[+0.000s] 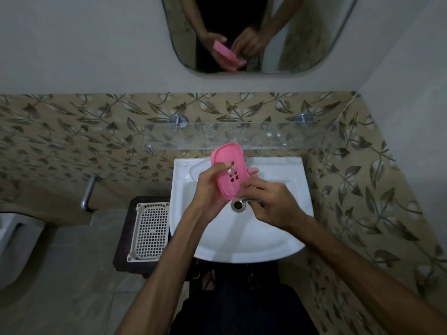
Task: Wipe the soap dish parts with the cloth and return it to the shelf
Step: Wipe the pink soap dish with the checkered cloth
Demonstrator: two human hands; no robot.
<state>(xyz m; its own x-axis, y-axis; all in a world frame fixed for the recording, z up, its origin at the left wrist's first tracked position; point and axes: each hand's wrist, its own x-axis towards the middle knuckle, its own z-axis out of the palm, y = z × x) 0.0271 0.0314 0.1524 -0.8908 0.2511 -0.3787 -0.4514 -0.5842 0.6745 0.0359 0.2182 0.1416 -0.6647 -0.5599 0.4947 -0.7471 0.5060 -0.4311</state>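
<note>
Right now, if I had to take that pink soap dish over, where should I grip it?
Probably by the long side rims of the pink soap dish, pinched across its width from the upper end near the glass shelf. That end is free; the left hand and right hand cover the lower half.

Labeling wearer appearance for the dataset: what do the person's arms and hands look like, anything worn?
Both forearms are bare from the frame's lower edge up to the wrists; no sleeves show. The left hand and right hand are bare: no gloves, and no rings, watch or bands that I can make out. No markings visible. Dark clothing shows below, between the arms.
</note>
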